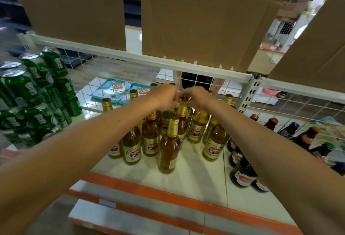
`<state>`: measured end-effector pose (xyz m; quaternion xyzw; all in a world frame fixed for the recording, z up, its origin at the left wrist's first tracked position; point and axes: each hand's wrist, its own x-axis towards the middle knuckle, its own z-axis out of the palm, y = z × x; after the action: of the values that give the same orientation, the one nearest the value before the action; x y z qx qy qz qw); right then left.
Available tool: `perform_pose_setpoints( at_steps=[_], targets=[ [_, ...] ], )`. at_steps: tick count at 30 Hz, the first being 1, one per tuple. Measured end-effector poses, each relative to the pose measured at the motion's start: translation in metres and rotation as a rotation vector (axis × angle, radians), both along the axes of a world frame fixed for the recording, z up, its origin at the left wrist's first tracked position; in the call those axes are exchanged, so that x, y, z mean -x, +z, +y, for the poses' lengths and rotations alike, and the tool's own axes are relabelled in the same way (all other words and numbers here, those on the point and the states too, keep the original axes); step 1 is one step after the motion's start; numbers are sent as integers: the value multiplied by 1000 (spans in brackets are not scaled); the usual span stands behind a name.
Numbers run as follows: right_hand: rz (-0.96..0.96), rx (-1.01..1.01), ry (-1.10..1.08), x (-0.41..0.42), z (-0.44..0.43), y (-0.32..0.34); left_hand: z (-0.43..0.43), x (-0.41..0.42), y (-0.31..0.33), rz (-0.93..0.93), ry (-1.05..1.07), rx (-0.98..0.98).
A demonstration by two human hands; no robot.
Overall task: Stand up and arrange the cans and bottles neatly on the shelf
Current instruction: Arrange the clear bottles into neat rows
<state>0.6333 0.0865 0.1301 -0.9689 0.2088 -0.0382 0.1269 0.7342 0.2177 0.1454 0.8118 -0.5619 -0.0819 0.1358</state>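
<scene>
At the far left, green cans (28, 94) stand stacked in two tiers on the white shelf (196, 177), packed close together with their silver tops up. Behind them a wire grid (89, 85) forms the back of the shelf. To the right of the cans there is a bare stretch of shelf, then a cluster of yellow bottles (131, 145) with gold foil necks and gold labels; all that can be seen of them stand upright, close together in loose rows. One front bottle (169, 150) stands a little nearer the edge than the others.

The left hand (166, 96) reaches in over the cluster, its fingers curled and pinching the top of the middle bottle (182, 110), which stands upright in the back part of the group. The right hand (197, 97) meets it from the other side, its fingers likewise curled round the same cap, so the two hands touch or nearly touch there; the cap itself is mostly hidden by the fingers.

Farther right, past a seam in the shelf, is a group of brown bottles (242, 171) with red and white labels and orange, blue and green caps. They lean at varied angles, and whether the farthest of them stand or lie cannot be told.

Above, cardboard boxes (196, 22) sit on the upper level; an orange strip (149, 188) runs along the near edge of the shelf.
</scene>
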Motion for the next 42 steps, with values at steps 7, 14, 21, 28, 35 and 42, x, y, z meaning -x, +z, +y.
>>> perform_pose_setpoints(
  at_steps=[7, 14, 21, 28, 35, 42],
  targets=[
    [-4, 0, -80, 12, -6, 4, -29, -2, -14, 131, -4, -143],
    [-88, -127, -145, 44, -21, 11, -57, 7, -26, 150, 15, -7],
    [-179, -64, -232, 89, -36, 24, -57, 36, -16, 62, -94, -84],
    [-63, -125, -234, 129, -32, 39, -63, 77, -6, 122, -192, -79],
    [37, -223, -323, 167, -36, 30, -80, 126, -13, 110, -295, -104],
    [37, -280, -415, 203, -43, 16, -89, 148, -12, 118, -323, -58]
  ],
)
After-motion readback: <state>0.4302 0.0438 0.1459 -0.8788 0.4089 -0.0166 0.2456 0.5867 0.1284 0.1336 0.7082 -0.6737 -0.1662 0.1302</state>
